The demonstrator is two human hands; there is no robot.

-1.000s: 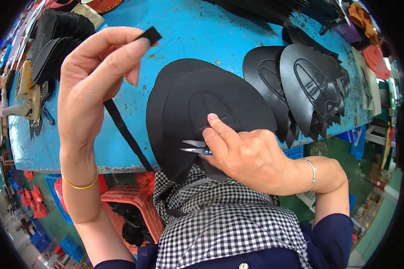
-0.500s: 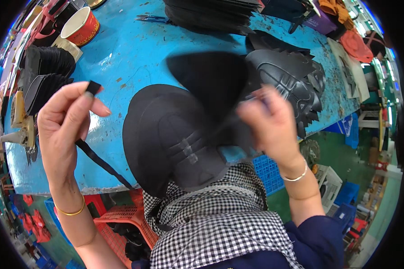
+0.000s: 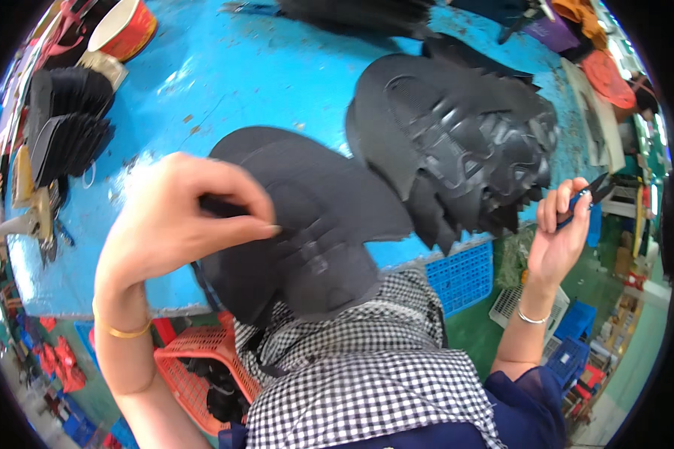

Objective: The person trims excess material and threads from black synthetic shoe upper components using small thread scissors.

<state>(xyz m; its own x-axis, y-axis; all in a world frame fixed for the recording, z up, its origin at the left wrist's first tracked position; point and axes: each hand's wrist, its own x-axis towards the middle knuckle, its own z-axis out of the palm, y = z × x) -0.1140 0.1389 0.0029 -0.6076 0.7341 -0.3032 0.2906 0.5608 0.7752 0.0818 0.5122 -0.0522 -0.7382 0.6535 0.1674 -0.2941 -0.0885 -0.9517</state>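
Observation:
My left hand, slightly blurred, is closed in a pinch above the near black panel, with part of a black strip showing inside the curled fingers. A length of dark strip hangs by the table edge below that hand. Flat black molded panels lie over the table's near edge and against my checked apron. Off to the right, past the table edge, my right hand grips a pair of thread snips with blue handles, the dark blades pointing up and outward.
A pile of jagged-edged black molded panels lies on the blue table at right. Dark stacks and a red paper bowl stand at left. Below are an orange basket and a blue crate.
My left hand has moved right and down over the near panel. My right hand has swung out to the right with the snips. The raised black flap now lies down toward the right.

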